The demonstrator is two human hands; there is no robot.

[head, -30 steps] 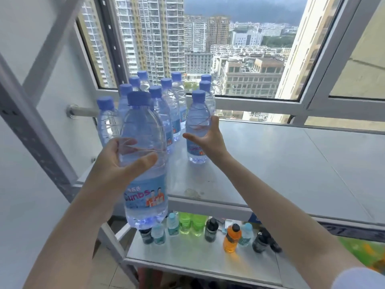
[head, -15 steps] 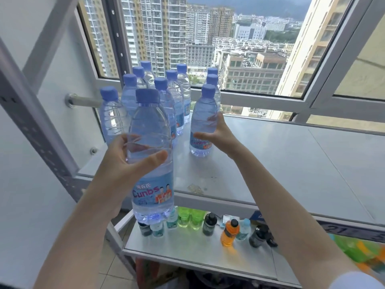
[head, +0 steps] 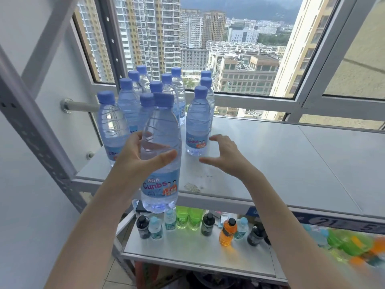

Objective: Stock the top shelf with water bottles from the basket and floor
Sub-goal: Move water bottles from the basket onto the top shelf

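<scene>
My left hand (head: 143,158) grips a clear water bottle (head: 160,178) with a blue cap and a "Cunbs" label, held upright in the air in front of the top shelf's (head: 281,163) front edge. Several identical bottles (head: 129,105) stand in rows on the shelf's left end by the window. The nearest right-row bottle (head: 198,124) stands alone in front. My right hand (head: 225,156) hovers just right of that bottle, fingers spread and loosely curved, touching nothing.
The lower shelf (head: 187,251) carries small drink bottles: black, green (head: 188,217) and orange (head: 227,232). A grey rack upright (head: 31,130) runs along the left. The window frame (head: 260,103) closes the back. The top shelf's right part is bare metal.
My right hand has let go of the front right-row bottle and drawn back a little to the right. The bottle in my left hand has risen closer to the shelf edge.
</scene>
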